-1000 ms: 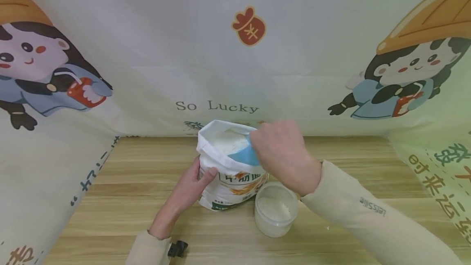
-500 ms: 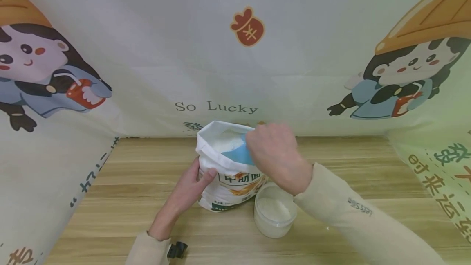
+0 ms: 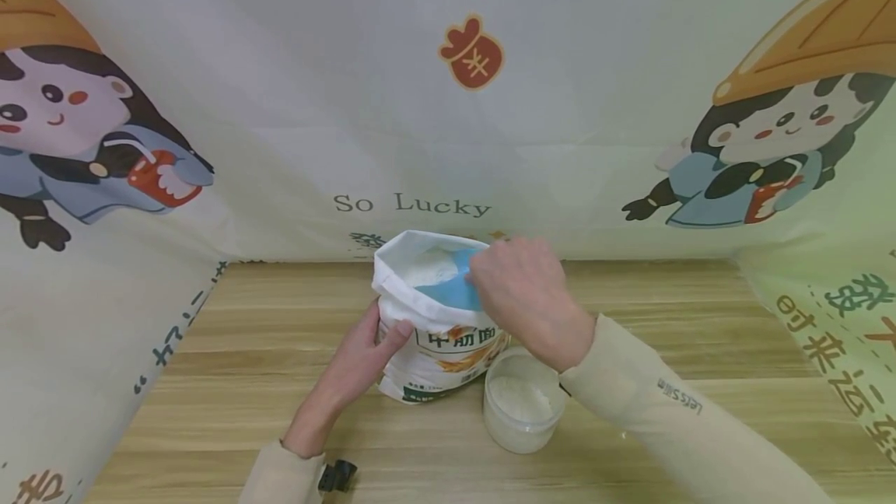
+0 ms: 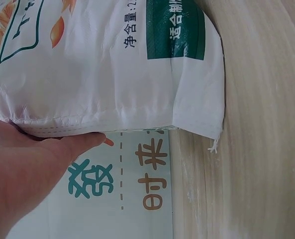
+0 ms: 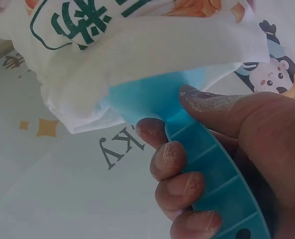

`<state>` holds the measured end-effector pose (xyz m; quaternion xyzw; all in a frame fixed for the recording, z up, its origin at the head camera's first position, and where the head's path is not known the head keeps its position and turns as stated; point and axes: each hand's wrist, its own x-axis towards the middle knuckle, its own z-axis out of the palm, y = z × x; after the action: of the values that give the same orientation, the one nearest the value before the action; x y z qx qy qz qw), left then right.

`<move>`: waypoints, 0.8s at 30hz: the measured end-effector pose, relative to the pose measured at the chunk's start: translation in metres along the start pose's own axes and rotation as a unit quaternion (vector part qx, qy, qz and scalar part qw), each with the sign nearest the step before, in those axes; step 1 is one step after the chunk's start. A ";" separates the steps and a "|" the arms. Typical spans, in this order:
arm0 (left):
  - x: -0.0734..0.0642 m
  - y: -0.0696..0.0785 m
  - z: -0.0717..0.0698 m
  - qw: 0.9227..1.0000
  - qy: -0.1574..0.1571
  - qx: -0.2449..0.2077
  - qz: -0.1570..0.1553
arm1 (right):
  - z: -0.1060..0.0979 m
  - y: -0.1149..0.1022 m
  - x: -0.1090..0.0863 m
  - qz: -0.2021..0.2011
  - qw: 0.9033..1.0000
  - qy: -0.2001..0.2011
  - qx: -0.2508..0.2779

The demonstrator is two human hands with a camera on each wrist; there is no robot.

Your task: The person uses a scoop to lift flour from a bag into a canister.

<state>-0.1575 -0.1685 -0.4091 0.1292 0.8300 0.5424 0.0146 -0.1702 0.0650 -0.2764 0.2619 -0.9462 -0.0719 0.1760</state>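
A white flour bag (image 3: 437,356) with printed wheat and lettering stands on the table, its top folded outward and white powder showing inside. My left hand (image 3: 357,356) grips the bag's left side, thumb on the front and fingers out of sight. In the right wrist view my right hand (image 5: 266,129), its thumb powdery, holds the ribbed handle of a blue scoop (image 5: 202,164). The scoop's head is inside the bag's mouth, partly hidden by the rim. Close to the bag's front right, below my right wrist, stands a clear round jar (image 3: 521,418) partly filled with white powder.
A small black object (image 3: 338,475) lies beside my left sleeve. The wood-grain table (image 3: 245,348) meets a printed cloth backdrop (image 3: 315,99) behind the bag, with more cloth along both sides. A white speck (image 3: 624,435) is on the table right of the jar.
My right hand has shifted slightly left with the scoop, which reaches further left across the bag's mouth. Over the last half second its tilt changes a little. My left hand, bag and jar stay put.
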 end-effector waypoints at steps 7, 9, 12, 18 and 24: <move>0.000 -0.001 0.000 1.000 0.000 0.000 -0.002 | 0.011 0.001 -0.001 0.009 1.000 0.008 0.019; 0.000 -0.001 0.001 1.000 0.000 0.000 -0.002 | 0.013 0.001 -0.002 0.019 0.999 -0.001 0.031; 0.000 0.000 0.001 1.000 -0.001 -0.001 0.000 | 0.016 0.002 -0.003 0.032 0.998 -0.015 0.045; 0.000 0.000 0.002 1.000 -0.001 -0.003 -0.001 | 0.020 0.004 -0.006 0.043 0.997 -0.011 0.059; 0.000 0.000 0.002 1.000 -0.003 -0.007 0.004 | 0.026 0.007 -0.008 0.037 0.997 0.000 0.065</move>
<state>-0.1571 -0.1671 -0.4100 0.1339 0.8257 0.5478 0.0156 -0.1763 0.0762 -0.3012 0.2377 -0.9578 -0.0035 0.1613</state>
